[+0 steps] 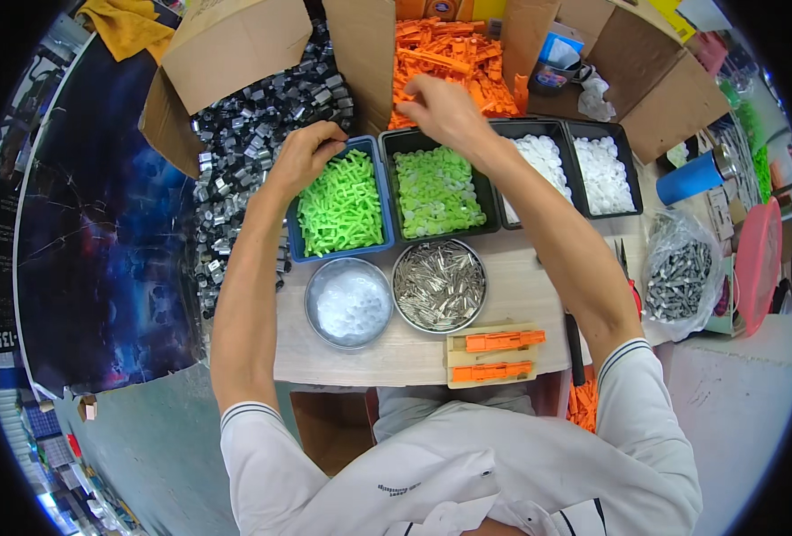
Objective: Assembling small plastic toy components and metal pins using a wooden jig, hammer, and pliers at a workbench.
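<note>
My left hand [305, 154] reaches over the far edge of a blue tray [294, 241] of green plastic pieces [342, 210], next to the heap of dark metal parts [235, 152]; its fingers are curled and what they pinch is hidden. My right hand [445, 109] hovers over the pile of orange plastic parts [445, 54], fingers bent down into it. Near the front edge, a wooden jig [454, 357] holds two orange pieces [503, 340].
A black tray of green discs [433, 189], two black trays of white parts [603, 171], a round tin of white pieces [349, 304], a round tin of metal pins [439, 284], a bag of metal parts [679, 277], a blue cup [691, 177], cardboard flaps [235, 45].
</note>
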